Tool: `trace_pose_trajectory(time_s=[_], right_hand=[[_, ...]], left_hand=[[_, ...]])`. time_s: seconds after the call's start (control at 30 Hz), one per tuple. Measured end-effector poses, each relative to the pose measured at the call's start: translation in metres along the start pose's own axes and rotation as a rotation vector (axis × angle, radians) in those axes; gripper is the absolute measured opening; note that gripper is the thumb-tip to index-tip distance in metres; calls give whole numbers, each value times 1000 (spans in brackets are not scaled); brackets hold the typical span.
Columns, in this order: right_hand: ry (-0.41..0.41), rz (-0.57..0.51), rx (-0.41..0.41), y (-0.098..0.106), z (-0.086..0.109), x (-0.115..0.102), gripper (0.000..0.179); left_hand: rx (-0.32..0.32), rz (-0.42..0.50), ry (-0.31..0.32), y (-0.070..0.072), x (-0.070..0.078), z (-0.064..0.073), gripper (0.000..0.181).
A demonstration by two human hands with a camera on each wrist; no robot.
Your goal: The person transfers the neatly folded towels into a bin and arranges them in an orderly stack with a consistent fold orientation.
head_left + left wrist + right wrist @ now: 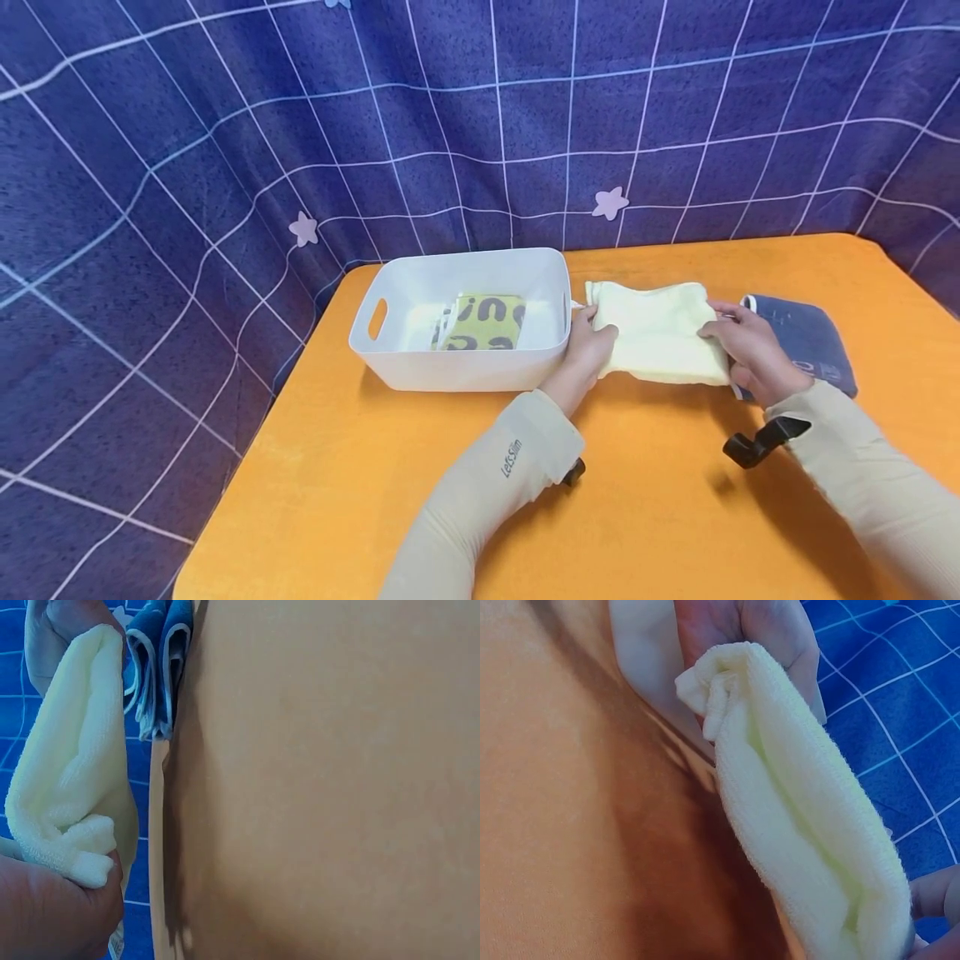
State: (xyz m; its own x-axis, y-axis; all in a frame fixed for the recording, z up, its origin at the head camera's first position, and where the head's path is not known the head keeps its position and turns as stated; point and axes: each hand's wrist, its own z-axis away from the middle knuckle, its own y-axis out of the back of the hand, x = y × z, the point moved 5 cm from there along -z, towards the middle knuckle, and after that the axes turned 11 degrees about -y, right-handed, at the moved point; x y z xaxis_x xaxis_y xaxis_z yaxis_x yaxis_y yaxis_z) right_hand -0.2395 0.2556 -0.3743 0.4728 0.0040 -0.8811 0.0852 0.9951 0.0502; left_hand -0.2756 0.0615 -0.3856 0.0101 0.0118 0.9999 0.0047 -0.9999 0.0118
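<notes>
A pale yellow towel point(656, 329), folded into several layers, is stretched between both hands over the table. My left hand point(587, 346) pinches its left end close to the white bin, thumb on top. At the opposite end my right hand point(753, 346) grips the edge between thumb and fingers. The left wrist view shows the towel's point(75, 750) rolled, layered side held off the tabletop. In the right wrist view a shadow falls under the towel point(795, 817). Just behind the right hand lies a folded dark blue towel point(806, 337) with pale edging.
The white plastic bin point(450, 371) with handle holes stands left of the hands. Inside it lies a folded yellow-green towel point(487, 321) with dark markings. An orange table point(637, 500) carries everything, and a blue gridded curtain point(465, 125) hangs behind it.
</notes>
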Motion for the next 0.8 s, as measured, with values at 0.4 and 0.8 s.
trace_pose_trajectory(time_s=[0.4, 0.8], right_hand=[[-19, -52, -26, 2, 5, -7, 67], [-22, -45, -13, 4, 12, -16, 67]], left_hand=[[16, -61, -16, 0, 11, 2, 57], [19, -62, -36, 0, 21, 3, 58]])
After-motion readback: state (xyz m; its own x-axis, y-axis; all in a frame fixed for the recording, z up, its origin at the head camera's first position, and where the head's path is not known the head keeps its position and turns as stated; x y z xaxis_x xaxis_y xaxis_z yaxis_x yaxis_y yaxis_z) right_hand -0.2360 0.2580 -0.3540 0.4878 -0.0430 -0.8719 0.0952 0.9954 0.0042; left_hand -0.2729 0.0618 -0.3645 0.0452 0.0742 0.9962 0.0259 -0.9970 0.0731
